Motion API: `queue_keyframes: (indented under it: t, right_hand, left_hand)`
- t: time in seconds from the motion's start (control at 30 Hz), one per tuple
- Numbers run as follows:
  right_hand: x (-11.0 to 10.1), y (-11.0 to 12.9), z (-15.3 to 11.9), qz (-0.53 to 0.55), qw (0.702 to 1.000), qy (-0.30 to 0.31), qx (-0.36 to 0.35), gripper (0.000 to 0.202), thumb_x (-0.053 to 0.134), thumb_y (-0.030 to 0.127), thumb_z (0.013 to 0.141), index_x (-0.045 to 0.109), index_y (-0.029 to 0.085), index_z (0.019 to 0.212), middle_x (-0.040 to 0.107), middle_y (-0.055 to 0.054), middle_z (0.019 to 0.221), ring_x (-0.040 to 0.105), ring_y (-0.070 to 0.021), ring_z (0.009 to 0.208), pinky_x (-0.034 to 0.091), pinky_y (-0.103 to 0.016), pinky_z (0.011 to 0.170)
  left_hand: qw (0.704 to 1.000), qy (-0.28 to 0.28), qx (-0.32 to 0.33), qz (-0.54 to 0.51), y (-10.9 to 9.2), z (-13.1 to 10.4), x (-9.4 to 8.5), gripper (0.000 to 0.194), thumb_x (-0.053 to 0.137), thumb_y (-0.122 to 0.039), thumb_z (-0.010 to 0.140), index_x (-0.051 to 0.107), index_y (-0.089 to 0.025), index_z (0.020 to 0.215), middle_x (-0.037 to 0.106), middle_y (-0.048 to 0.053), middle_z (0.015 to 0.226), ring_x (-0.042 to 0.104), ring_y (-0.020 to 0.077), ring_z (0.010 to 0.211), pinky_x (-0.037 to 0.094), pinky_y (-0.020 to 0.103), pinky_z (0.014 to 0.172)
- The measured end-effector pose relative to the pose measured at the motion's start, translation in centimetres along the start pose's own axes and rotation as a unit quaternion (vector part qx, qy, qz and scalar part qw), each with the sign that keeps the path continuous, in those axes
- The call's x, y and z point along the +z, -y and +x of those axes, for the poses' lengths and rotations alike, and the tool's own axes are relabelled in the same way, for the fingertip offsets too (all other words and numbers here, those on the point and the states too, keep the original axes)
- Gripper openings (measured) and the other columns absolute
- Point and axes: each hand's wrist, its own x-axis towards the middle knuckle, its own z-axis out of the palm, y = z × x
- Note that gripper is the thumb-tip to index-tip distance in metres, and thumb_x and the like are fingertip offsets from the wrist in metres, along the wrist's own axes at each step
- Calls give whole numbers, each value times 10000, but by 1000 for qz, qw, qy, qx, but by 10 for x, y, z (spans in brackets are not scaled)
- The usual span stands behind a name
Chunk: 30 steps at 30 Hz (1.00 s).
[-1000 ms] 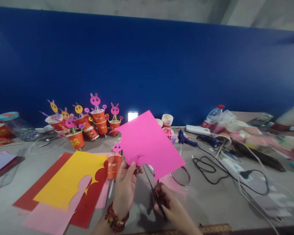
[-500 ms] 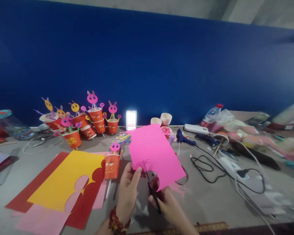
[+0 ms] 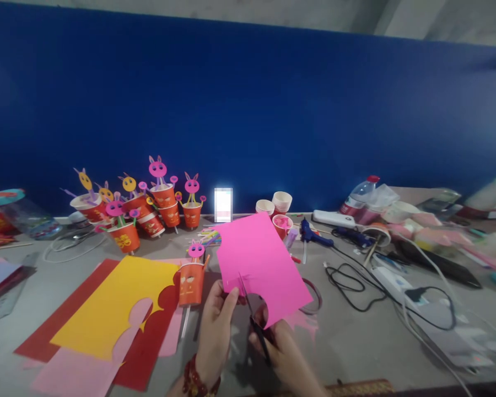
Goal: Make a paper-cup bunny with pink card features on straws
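Note:
A bright pink sheet of paper (image 3: 260,253) is held up over the table, with a rounded notch in its lower edge. My left hand (image 3: 221,311) pinches its lower left corner between thumb and fingers. In my right hand (image 3: 275,342) is a pair of black-handled scissors (image 3: 253,317), its blades at the lower edge of the pink paper, pointing up and left. Just left of my left hand stands an orange paper cup figure (image 3: 190,282) with a pink rabbit head.
Yellow paper (image 3: 107,309) lies over red and pale pink sheets at left. Several rabbit-headed cups (image 3: 163,198) stand behind. A blue glue gun (image 3: 314,236), black cable (image 3: 347,284) and power strip (image 3: 391,284) are at right, with white cups (image 3: 281,201) by the wall.
The scissors' handles have shifted slightly down, with the blades still at the pink paper. My left hand keeps its pinch. The whole view has shifted slightly.

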Motion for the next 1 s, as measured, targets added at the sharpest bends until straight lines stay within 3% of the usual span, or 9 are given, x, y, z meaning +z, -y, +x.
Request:
queue_keyframes:
  t: [0.37, 0.53, 0.77, 1.0]
  right_hand:
    - [6, -9, -4, -59, 996, -40, -53, 384, 552, 537, 854, 569, 176, 726, 527, -9, 658, 465, -170, 609, 377, -270, 563]
    - [9, -9, -4, -67, 994, -37, -73, 386, 522, 528, 883, 579, 177, 734, 507, -7, 642, 434, -166, 599, 368, -268, 563]
    - [10, -6, -5, -20, 998, -42, -40, 440, 567, 618, 814, 539, 189, 723, 490, -7, 668, 457, -177, 623, 400, -273, 572]
    - [13, -12, -3, -9, 998, -36, -48, 433, 554, 613, 829, 564, 181, 799, 516, -20, 704, 499, -196, 637, 449, -299, 601]
  left_hand:
    - [1000, -17, -4, -11, -1, -4, 3, 361, 739, -428, 808, 670, -209, 1087, 742, 67, 999, 684, 231, 965, 519, 328, 880]
    - [999, -26, -13, -36, 0, -4, 2, 391, 754, -422, 791, 671, -216, 1112, 730, 94, 1105, 687, 250, 1002, 532, 351, 887]
    - [1000, 12, 9, -18, -5, -8, 3, 355, 732, -412, 822, 673, -204, 1103, 730, 93, 1128, 669, 250, 1071, 504, 369, 967]
    - [999, 26, 1, -29, -5, -12, 4, 358, 737, -416, 820, 678, -187, 1088, 732, 122, 1130, 662, 279, 1091, 483, 416, 997]
